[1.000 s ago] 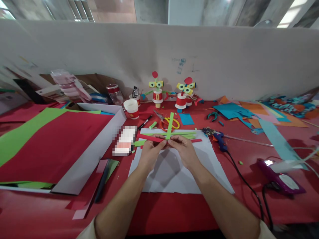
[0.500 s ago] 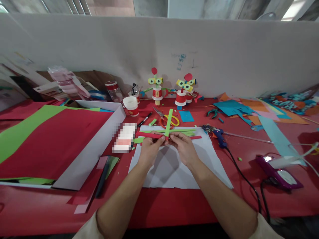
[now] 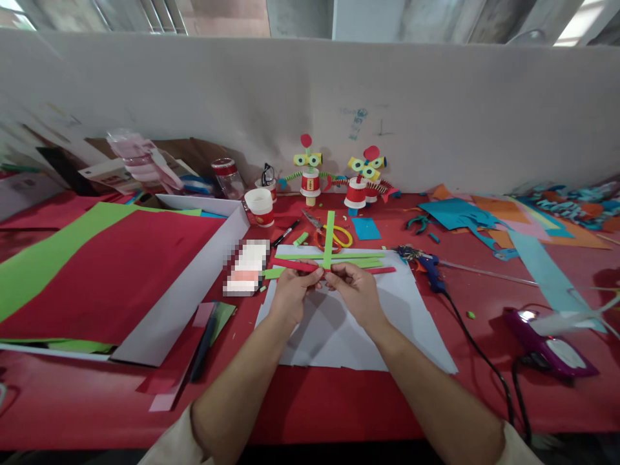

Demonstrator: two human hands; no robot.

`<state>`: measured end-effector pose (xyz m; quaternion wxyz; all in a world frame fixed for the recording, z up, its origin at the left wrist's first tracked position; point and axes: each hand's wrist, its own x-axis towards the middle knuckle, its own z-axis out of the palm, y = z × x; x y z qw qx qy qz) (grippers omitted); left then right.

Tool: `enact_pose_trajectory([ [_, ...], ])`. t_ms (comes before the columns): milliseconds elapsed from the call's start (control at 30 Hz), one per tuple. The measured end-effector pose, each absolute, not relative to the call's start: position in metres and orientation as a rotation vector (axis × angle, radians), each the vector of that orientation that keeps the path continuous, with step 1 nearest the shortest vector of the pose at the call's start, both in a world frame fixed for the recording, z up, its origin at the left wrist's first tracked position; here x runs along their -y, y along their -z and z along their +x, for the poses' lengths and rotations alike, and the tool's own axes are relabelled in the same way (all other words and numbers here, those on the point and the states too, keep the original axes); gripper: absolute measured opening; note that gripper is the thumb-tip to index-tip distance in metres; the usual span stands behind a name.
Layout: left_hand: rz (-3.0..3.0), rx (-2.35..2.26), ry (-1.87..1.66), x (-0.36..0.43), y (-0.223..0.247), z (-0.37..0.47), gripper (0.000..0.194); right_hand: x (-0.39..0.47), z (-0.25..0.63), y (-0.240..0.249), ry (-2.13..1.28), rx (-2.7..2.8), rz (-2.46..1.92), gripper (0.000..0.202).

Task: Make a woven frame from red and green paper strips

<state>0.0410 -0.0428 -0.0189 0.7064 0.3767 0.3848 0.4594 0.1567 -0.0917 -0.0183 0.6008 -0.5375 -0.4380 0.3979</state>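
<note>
My left hand [image 3: 294, 298] is closed in a pinch on a red paper strip [image 3: 293, 265] that points out to the left. A light green paper strip [image 3: 330, 234] stands away from me, its near end meeting the red one at my fingertips. Close beside, my right hand [image 3: 357, 294] pinches that same joint with thumb and fingers; the fingertips partly hide how the strips overlap. Beyond my hands, several loose green strips [image 3: 358, 257] lie on white paper [image 3: 339, 336]. The end of another red strip [image 3: 386, 270] shows past my right hand.
Scissors [image 3: 343, 236], a black pen [image 3: 287, 233] and paper cup [image 3: 260, 206] lie beyond. Paper-cup figures [image 3: 310, 184] stand by the wall. A box of coloured sheets [image 3: 232, 239] is left; a glue gun [image 3: 431, 271] and purple power strip [image 3: 552, 342] with cords are right.
The whole view has shifted slightly to the right. Both hands still pinch the strips; the green strip now stands straighter, and my fingertips have drawn closer together at the joint.
</note>
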Motion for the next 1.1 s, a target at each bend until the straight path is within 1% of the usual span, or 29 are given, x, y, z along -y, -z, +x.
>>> enact_pose_trajectory([
  [200,0.889,-0.848,-1.053,0.0470,0.0217,0.0446,0.023,0.0897,0.1564,0.0191,-1.015,0.864,-1.130,0.013],
  [400,0.859,-0.856,-1.065,0.0465,0.0202,0.0438,0.026,0.0875,0.1546,0.0187,-1.205,0.657,-1.010,0.020],
  [533,0.817,-0.825,-1.071,0.0487,0.0183,0.0442,0.027,0.0885,0.1533,0.0165,-1.161,0.658,-1.007,0.022],
  [667,0.814,-0.772,-1.093,0.0524,0.0210,0.0482,0.023,0.0887,0.1516,0.0161,-1.126,0.587,-0.970,0.023],
  [800,0.882,-0.793,-1.109,0.0532,0.0231,0.0506,0.018,0.0877,0.1499,0.0187,-1.185,0.512,-0.936,0.022],
  [900,0.958,-0.819,-1.107,0.0531,0.0193,0.0493,0.012,0.0875,0.1507,0.0190,-1.213,0.542,-0.958,0.020],
  [1100,1.053,-0.830,-1.079,0.0498,0.0138,0.0434,0.006,0.0894,0.1567,0.0143,-1.285,0.573,-1.001,0.017],
])
